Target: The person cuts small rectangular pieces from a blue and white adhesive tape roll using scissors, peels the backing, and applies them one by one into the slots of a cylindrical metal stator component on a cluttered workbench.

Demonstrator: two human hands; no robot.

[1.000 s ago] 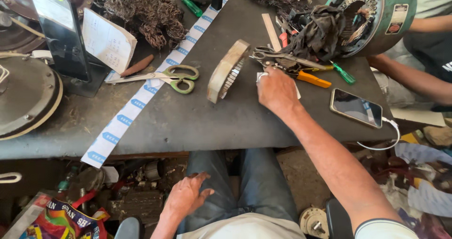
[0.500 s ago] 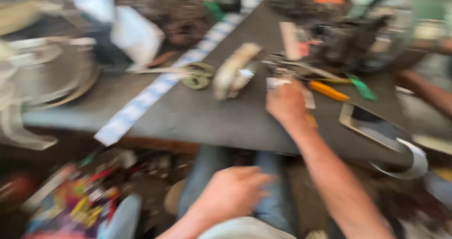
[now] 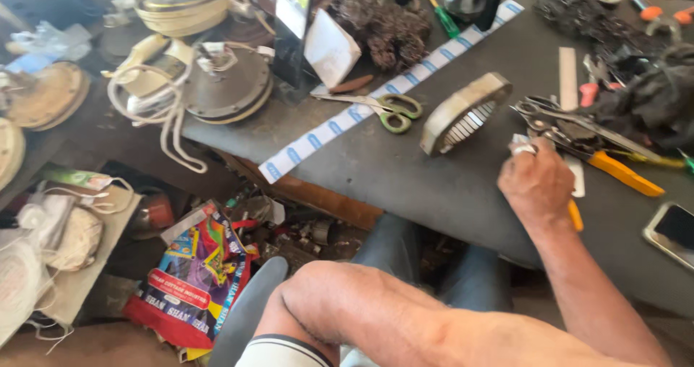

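We rest our right hand [image 3: 536, 183], curled loosely on a small white slip [image 3: 576, 173], near the worktop's [image 3: 405, 172] front edge. Pliers [image 3: 589, 147] and a ribbed metal ring [image 3: 463, 113] lie just beyond. Our left hand is hidden; we cannot tell its grip.

Small pale strip of paper [image 3: 576, 175], narrow and flat, lying on the dark grey table [image 3: 434, 179] and running away from the near edge, partly covered by the closed right hand [image 3: 538, 186]. Just beyond it, steel pliers [image 3: 578, 139] with orange handles, lying flat, jaws pointing left. One more orange tip [image 3: 575, 215] peeking out beneath the wrist, kind unclear.
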